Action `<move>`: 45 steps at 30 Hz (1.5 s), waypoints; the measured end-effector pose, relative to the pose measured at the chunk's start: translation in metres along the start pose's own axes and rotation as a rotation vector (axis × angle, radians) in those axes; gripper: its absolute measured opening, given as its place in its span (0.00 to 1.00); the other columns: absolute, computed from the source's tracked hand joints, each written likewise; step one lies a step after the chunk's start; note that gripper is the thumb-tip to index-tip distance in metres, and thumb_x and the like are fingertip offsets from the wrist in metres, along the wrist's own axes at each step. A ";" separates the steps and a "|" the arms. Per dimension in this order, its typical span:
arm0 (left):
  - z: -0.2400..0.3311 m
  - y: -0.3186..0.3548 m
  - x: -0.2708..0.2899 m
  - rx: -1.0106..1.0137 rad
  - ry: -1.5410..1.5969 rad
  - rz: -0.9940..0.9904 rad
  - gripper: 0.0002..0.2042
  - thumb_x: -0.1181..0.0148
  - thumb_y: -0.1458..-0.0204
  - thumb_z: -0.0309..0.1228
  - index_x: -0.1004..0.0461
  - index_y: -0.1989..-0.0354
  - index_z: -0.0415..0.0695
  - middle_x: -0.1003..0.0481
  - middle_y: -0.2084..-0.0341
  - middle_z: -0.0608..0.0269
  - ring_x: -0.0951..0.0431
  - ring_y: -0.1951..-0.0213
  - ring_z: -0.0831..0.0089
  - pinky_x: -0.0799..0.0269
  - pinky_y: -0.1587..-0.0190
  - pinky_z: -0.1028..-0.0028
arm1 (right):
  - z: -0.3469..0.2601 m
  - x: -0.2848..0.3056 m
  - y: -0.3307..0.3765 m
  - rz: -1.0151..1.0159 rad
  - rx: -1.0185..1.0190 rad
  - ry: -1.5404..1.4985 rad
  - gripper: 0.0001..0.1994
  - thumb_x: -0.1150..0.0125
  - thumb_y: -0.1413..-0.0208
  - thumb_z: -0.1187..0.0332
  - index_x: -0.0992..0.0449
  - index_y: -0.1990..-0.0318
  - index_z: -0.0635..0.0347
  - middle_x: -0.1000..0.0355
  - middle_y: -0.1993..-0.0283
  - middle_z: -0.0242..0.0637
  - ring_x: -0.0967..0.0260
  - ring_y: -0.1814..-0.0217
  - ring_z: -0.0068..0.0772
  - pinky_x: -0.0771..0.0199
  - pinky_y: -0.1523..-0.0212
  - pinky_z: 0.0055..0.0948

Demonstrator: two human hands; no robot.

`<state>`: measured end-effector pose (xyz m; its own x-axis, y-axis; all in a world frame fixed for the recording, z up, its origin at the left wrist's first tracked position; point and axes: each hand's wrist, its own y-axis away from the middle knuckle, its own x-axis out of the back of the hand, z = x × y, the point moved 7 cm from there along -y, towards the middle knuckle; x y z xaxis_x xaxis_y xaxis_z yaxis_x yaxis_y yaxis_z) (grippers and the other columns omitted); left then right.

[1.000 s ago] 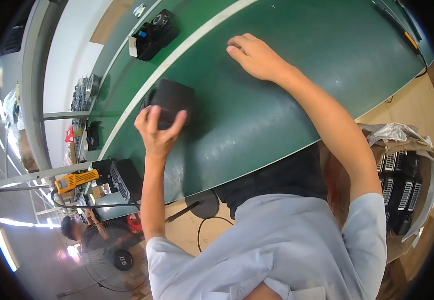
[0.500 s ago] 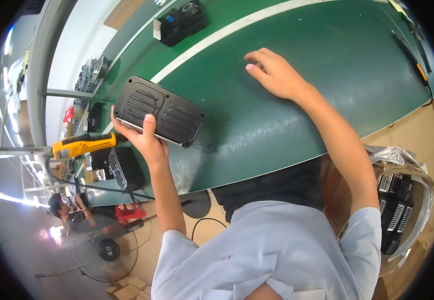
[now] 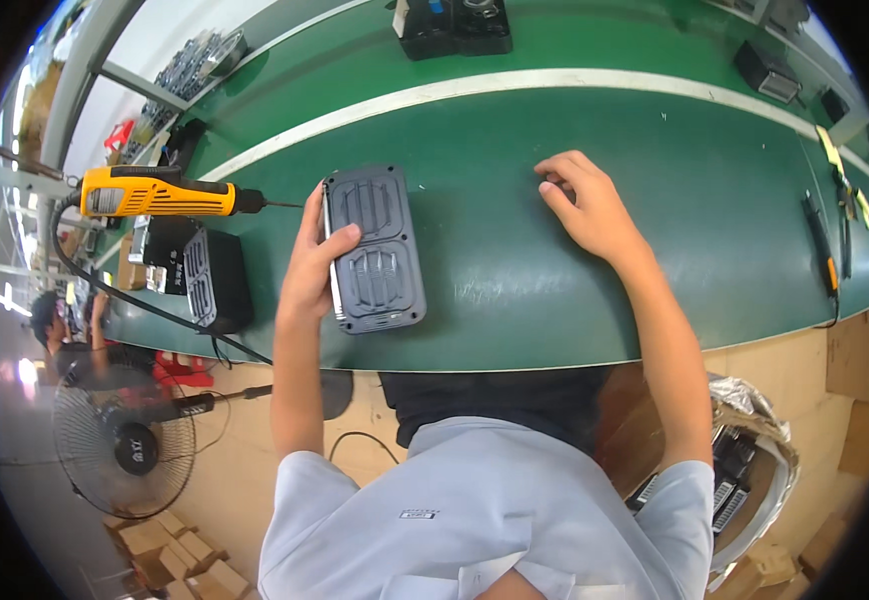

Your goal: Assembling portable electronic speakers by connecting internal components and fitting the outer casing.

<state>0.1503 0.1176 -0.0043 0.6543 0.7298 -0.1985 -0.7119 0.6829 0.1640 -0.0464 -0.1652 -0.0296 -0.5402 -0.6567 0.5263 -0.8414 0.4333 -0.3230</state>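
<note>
Between your left hand (image 3: 313,262) on the grey ribbed panel (image 3: 373,250) and your right hand (image 3: 587,203), the green counter (image 3: 515,280) lies open. To the left, the yellow power screwdriver (image 3: 160,192) and a black box (image 3: 217,280) crowd your path. Far across the white stripe, a black unit (image 3: 452,24) blocks the way.
</note>
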 end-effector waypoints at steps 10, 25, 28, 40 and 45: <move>0.048 0.008 0.082 -0.211 -0.731 0.347 0.32 0.42 0.40 0.24 0.41 0.25 0.42 0.36 0.31 0.46 0.33 0.32 0.55 0.40 0.30 0.64 | 0.000 -0.005 -0.003 0.005 -0.013 0.046 0.12 0.40 0.38 0.70 0.21 0.51 0.66 0.26 0.50 0.45 0.25 0.49 0.42 0.24 0.49 0.36; 0.020 0.096 -0.074 -0.692 -0.944 0.022 0.18 0.40 0.51 0.20 0.21 0.49 0.38 0.27 0.41 0.45 0.25 0.41 0.49 0.31 0.36 0.58 | -0.041 -0.124 -0.057 -0.141 0.145 0.246 0.12 0.28 0.49 0.66 0.21 0.60 0.59 0.25 0.60 0.44 0.22 0.57 0.49 0.21 0.56 0.45; 0.021 0.087 -0.075 -0.666 -0.936 0.043 0.17 0.41 0.48 0.21 0.22 0.48 0.37 0.25 0.43 0.45 0.25 0.42 0.50 0.31 0.38 0.59 | -0.041 -0.130 -0.057 -0.125 0.179 0.270 0.08 0.31 0.47 0.67 0.21 0.63 0.61 0.25 0.61 0.47 0.22 0.58 0.51 0.22 0.56 0.48; 0.037 0.007 -0.157 -0.645 -0.987 -0.107 0.16 0.38 0.43 0.28 0.23 0.47 0.39 0.22 0.45 0.49 0.23 0.44 0.57 0.30 0.40 0.62 | 0.127 0.190 -0.024 0.575 -0.263 0.577 0.09 0.40 0.39 0.65 0.22 0.61 0.63 0.23 0.54 0.51 0.24 0.51 0.58 0.23 0.52 0.53; 0.030 -0.154 -0.204 -0.544 -0.930 -0.186 0.14 0.37 0.42 0.30 0.22 0.50 0.37 0.16 0.61 0.51 0.14 0.57 0.60 0.21 0.52 0.66 | 0.155 0.202 -0.026 0.566 -0.296 0.455 0.09 0.36 0.40 0.64 0.21 0.63 0.61 0.23 0.58 0.47 0.23 0.53 0.55 0.23 0.53 0.50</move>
<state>0.1342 -0.1356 0.0400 0.5376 0.5132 0.6690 -0.4500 0.8457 -0.2871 -0.1365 -0.4047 -0.0365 -0.7721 0.0030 0.6355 -0.3664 0.8149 -0.4490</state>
